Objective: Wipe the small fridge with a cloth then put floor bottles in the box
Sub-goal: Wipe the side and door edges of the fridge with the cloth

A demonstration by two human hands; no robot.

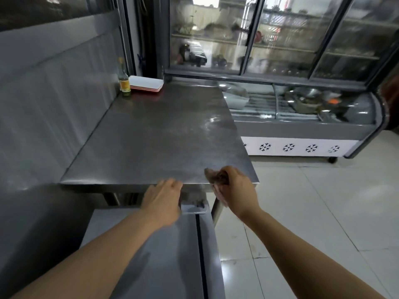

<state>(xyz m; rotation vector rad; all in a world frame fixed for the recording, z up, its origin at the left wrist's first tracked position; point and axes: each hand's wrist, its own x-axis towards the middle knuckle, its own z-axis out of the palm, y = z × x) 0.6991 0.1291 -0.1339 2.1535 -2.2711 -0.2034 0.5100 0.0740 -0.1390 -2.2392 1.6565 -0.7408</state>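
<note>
Steel-walled kitchen w/ pale tiled floor [313, 212]. Steel desk [155, 134] runs along the left wall; at its far corner a bottle [124, 83] w/ yellow label stands just beside a stack of white trays [146, 84]. Behind the desk, a display freezer [302, 117] w/ curved glass and snowflake marks, glass-door cabinet [280, 35] above it. Right hand [235, 188] at the desk's near edge, fingers closed round a brownish cloth [218, 175], which touches the desk top by the front right corner. Left hand [164, 197] just below the desk's front edge, fingers loosely spread, holding nothing. Small fridge [168, 255], grey top w/ dark seam, sits low under both forearms.
</note>
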